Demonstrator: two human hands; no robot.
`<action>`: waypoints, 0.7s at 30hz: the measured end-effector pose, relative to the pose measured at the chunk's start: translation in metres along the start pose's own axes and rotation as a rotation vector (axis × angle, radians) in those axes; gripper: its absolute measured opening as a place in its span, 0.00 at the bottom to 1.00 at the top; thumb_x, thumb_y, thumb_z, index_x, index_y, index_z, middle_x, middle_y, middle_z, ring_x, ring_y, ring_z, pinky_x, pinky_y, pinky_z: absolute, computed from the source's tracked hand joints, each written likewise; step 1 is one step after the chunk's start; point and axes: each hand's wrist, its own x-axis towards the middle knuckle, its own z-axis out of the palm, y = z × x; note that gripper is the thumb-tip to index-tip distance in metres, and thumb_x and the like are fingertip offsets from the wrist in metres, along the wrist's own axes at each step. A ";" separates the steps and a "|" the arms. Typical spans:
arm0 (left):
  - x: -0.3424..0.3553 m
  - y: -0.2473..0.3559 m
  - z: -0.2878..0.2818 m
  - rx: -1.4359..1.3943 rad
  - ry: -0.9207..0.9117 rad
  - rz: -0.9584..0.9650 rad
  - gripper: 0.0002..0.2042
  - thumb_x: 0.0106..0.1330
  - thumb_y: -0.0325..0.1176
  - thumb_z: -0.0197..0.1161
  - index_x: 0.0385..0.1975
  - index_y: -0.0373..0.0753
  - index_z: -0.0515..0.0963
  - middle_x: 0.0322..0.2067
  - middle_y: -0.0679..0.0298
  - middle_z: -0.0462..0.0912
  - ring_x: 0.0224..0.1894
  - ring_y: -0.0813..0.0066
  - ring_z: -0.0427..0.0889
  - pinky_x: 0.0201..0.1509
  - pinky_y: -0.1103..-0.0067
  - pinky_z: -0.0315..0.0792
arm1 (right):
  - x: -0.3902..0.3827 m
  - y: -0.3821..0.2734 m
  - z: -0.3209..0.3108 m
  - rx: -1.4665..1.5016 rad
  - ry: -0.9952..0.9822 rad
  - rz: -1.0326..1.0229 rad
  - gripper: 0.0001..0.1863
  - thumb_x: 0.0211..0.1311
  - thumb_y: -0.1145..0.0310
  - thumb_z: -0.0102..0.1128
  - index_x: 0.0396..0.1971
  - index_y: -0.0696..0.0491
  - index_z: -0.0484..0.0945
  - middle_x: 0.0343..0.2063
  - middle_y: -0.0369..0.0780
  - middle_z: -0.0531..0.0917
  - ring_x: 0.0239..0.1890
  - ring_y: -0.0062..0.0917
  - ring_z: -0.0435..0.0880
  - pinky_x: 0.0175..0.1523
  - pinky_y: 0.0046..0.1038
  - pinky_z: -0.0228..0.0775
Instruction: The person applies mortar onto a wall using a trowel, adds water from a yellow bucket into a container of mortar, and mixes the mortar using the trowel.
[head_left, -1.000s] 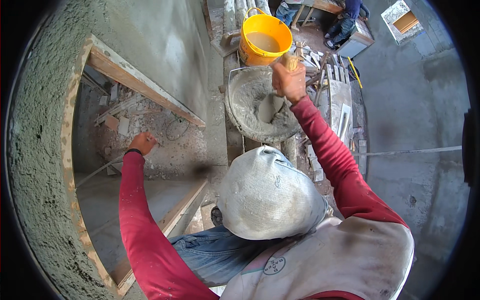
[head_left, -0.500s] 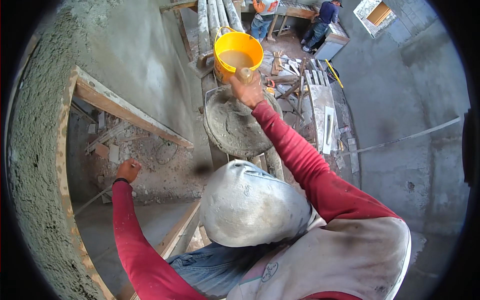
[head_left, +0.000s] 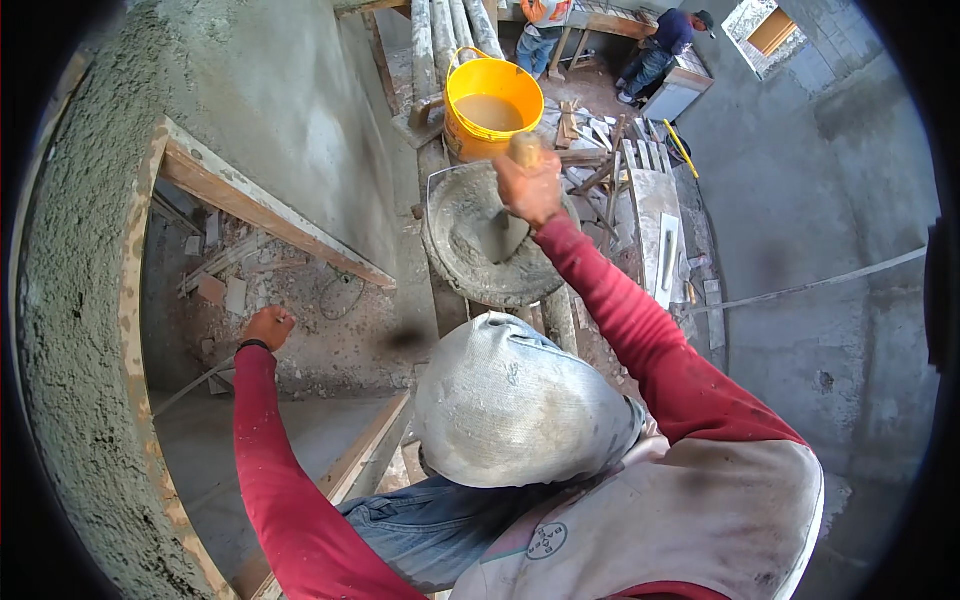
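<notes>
My right hand [head_left: 530, 188] is closed round the pale, rounded handle of a trowel [head_left: 502, 240], whose blade dips into wet grey mortar. The mortar fills a round tub [head_left: 432, 250] in front of my knees. Just beyond the tub stands a yellow bucket [head_left: 532, 100] with cloudy brown water in it. My left hand [head_left: 268, 328], with a dark band at its wrist, hangs out to the left with curled fingers. Nothing shows in it, and it is apart from the tub.
A timber-edged opening [head_left: 270, 210] lies at left, with rubble below. Rough plaster [head_left: 75, 300] covers the left wall. Planks [head_left: 655, 200] and a long white-bladed float [head_left: 668, 255] lie right of the tub. Two people [head_left: 545, 30] [head_left: 660, 50] stand at the back.
My right hand has moved from the tub's far rim toward me, and the trowel blade now shows in the mortar. The view has shifted slightly; my left hand stays out at the left.
</notes>
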 end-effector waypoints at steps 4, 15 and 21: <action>-0.015 0.009 -0.005 -0.075 0.029 -0.010 0.11 0.59 0.41 0.60 0.29 0.38 0.76 0.26 0.56 0.81 0.30 0.62 0.80 0.38 0.66 0.72 | 0.047 -0.053 -0.028 0.376 0.235 0.281 0.09 0.48 0.68 0.58 0.16 0.56 0.72 0.17 0.39 0.77 0.20 0.24 0.77 0.28 0.29 0.69; -0.022 0.000 -0.011 0.008 0.067 0.025 0.13 0.58 0.43 0.60 0.29 0.39 0.76 0.28 0.54 0.81 0.33 0.57 0.80 0.41 0.64 0.71 | 0.016 0.001 0.037 0.346 0.335 0.341 0.13 0.48 0.64 0.60 0.19 0.58 0.73 0.17 0.44 0.77 0.20 0.34 0.78 0.28 0.32 0.69; -0.028 0.018 -0.020 -0.017 0.074 0.021 0.12 0.59 0.43 0.59 0.30 0.39 0.77 0.28 0.57 0.82 0.30 0.63 0.80 0.39 0.67 0.72 | 0.040 -0.041 -0.036 0.534 0.056 0.447 0.10 0.49 0.69 0.60 0.15 0.58 0.73 0.15 0.38 0.78 0.15 0.22 0.76 0.24 0.26 0.68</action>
